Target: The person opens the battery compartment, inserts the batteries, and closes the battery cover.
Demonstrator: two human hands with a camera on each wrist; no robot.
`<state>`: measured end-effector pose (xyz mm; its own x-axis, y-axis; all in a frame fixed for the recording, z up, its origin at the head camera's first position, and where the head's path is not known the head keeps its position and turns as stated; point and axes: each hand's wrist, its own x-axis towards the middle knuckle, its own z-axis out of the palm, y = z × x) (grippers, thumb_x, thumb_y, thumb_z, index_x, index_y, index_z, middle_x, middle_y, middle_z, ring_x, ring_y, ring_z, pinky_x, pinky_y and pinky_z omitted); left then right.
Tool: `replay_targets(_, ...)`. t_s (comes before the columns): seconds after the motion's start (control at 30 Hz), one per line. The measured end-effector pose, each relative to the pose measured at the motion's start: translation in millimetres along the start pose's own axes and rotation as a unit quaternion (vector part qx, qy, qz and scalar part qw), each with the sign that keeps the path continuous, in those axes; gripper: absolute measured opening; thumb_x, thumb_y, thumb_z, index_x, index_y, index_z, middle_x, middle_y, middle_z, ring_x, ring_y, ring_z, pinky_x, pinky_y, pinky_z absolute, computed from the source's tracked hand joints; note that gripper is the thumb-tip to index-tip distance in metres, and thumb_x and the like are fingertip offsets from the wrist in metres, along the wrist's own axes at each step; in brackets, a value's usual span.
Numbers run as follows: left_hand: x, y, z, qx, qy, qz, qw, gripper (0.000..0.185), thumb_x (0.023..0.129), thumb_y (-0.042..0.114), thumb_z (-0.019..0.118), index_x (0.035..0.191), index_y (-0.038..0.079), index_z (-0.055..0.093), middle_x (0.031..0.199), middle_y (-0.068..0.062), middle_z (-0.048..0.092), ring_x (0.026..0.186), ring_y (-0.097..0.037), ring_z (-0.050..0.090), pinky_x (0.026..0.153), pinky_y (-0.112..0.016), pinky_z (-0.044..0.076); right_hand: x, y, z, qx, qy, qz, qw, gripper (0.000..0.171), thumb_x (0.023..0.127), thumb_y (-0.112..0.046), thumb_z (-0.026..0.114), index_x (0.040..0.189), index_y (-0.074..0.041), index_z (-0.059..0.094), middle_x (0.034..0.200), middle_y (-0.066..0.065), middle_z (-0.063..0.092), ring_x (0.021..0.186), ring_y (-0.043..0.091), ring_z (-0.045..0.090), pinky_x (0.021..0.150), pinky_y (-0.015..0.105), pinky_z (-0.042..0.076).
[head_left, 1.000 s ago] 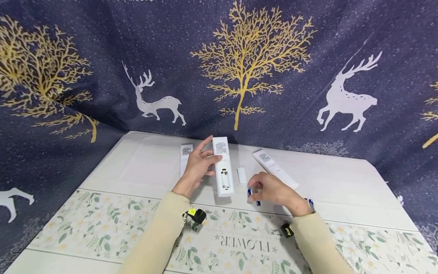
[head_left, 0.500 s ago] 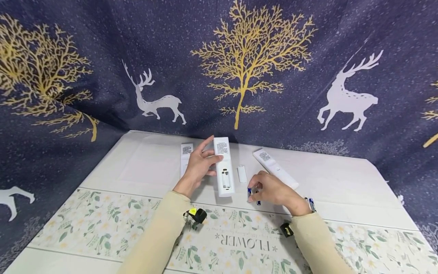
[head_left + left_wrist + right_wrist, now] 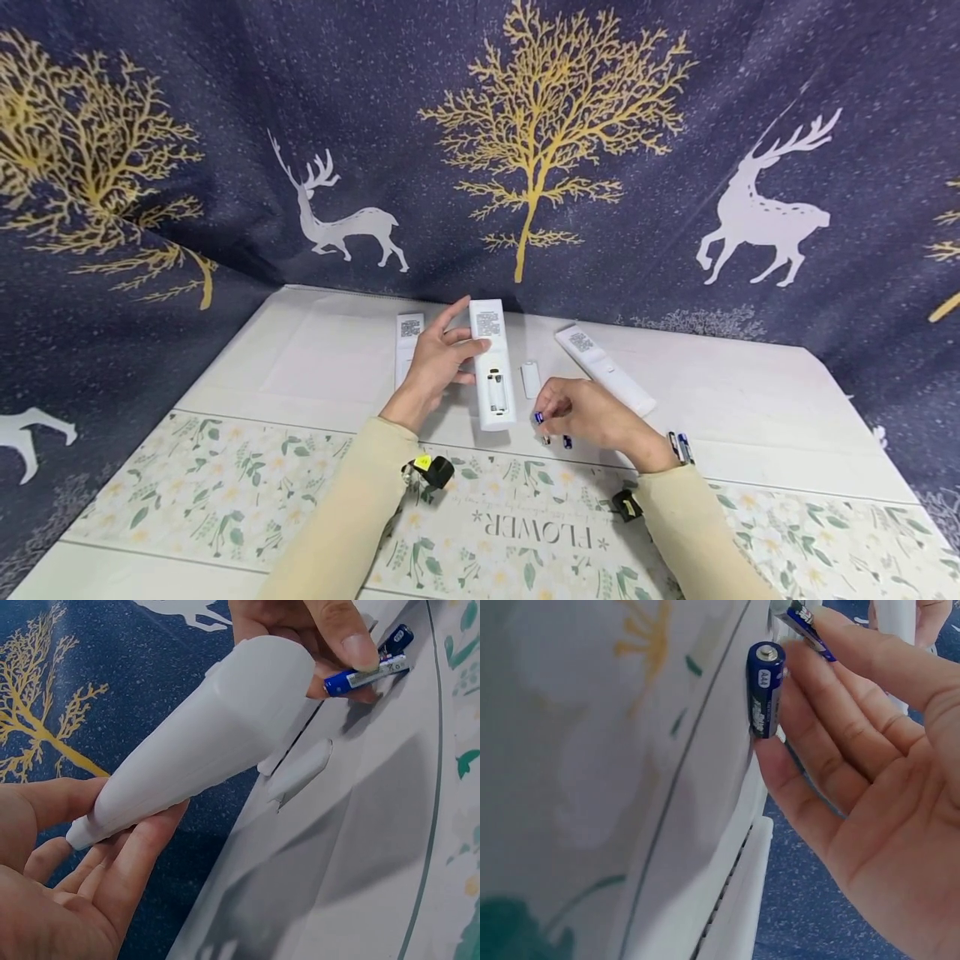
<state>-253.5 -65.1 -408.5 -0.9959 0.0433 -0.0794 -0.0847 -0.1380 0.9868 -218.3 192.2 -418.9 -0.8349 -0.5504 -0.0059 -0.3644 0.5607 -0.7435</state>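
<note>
- Remote control, battery bay open, lies back-up on the table; left hand steadies its left edge, fingers curled round it. Right hand, just right of the remote, pinches an AAA battery.
- Left wrist: fingers cradle the remote; pinched battery beyond it.
- Right wrist: second AAA battery lies at the fingertips.

Navy deer-print backdrop, floral table
</note>
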Motion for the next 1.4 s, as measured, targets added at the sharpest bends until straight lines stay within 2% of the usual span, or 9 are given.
replay_targets(0.2, -0.5, 1.3, 0.3, 0.004, 0.001, -0.004, 1.0000, 0.082, 0.093, 0.000, 0.078, 0.161, 0.035, 0.047, 0.125, -0.014, 0.071, 0.080, -0.019, 0.069, 0.054, -0.030, 0.063, 0, 3, 0, 0.036, 0.009, -0.024, 0.999, 0.017, 0.089, 0.007, 0.079, 0.101, -0.002, 0.070, 0.092, 0.008, 0.073, 0.084, 0.016, 0.068, 0.072, 0.026, 0.059)
replay_targets(0.37, -0.3, 1.6, 0.0, 0.002, 0.000, -0.006, 1.0000, 0.082, 0.094, 0.000, 0.078, 0.162, 0.033, 0.046, 0.126, -0.014, 0.071, 0.080, -0.019, 0.069, 0.054, -0.031, 0.063, 1, 1, -1, 0.042, 0.060, -0.014, 0.997, 0.015, 0.093, 0.004, 0.077, 0.105, -0.004, 0.071, 0.094, 0.005, 0.071, 0.087, 0.018, 0.070, 0.078, 0.029, 0.061)
replay_targets(0.47, 0.0, 1.3, 0.2, 0.001, 0.001, -0.006, 1.0000, 0.082, 0.093, 0.000, 0.078, 0.161, 0.034, 0.047, 0.126, -0.014, 0.071, 0.080, -0.019, 0.069, 0.054, -0.031, 0.063, 0, -1, -4, 0.069, 0.086, -0.004, 0.994, 0.016, 0.095, 0.002, 0.076, 0.110, -0.002, 0.070, 0.100, 0.007, 0.072, 0.086, 0.021, 0.072, 0.076, 0.032, 0.064)
replay_targets(0.7, -0.4, 0.7, 0.7, 0.002, -0.004, -0.003, 1.0000, 0.082, 0.094, 0.000, 0.077, 0.162, 0.032, 0.046, 0.127, -0.015, 0.071, 0.079, -0.019, 0.069, 0.054, -0.031, 0.063, 1, -4, -8, 0.169, 0.120, -0.005, 0.978, 0.023, 0.099, 0.005, 0.071, 0.120, 0.007, 0.065, 0.110, 0.021, 0.071, 0.090, 0.032, 0.074, 0.074, 0.038, 0.067)
replay_targets(1.0, -2.8, 0.8, 4.0, 0.001, -0.011, 0.001, 0.9999, 0.081, 0.094, -0.001, 0.076, 0.161, 0.033, 0.048, 0.126, -0.015, 0.071, 0.076, -0.018, 0.066, 0.056, -0.031, 0.064, 2, -12, -7, 0.236, 0.156, -0.018, 0.959, 0.024, 0.097, 0.010, 0.069, 0.121, 0.008, 0.065, 0.110, 0.021, 0.071, 0.092, 0.023, 0.074, 0.080, 0.043, 0.066)
replay_targets(1.1, -3.2, -0.1, 5.4, 0.001, -0.018, 0.001, 0.9998, 0.080, 0.094, -0.001, 0.076, 0.161, 0.033, 0.047, 0.126, -0.016, 0.070, 0.076, -0.018, 0.066, 0.057, -0.032, 0.064, 2, -18, -5, 0.242, 0.161, -0.022, 0.957, 0.024, 0.098, 0.010, 0.070, 0.121, 0.007, 0.065, 0.111, 0.021, 0.070, 0.092, 0.023, 0.074, 0.081, 0.043, 0.066)
replay_targets(1.4, -5.1, 1.3, 7.6, 0.007, -0.021, 0.004, 0.9997, 0.080, 0.095, 0.001, 0.077, 0.161, 0.033, 0.046, 0.125, -0.015, 0.070, 0.080, -0.020, 0.068, 0.058, -0.032, 0.064, 2, -33, 6, 0.224, 0.171, -0.042, 0.959, 0.023, 0.098, 0.007, 0.073, 0.119, 0.005, 0.066, 0.109, 0.021, 0.069, 0.091, 0.025, 0.074, 0.081, 0.043, 0.066)
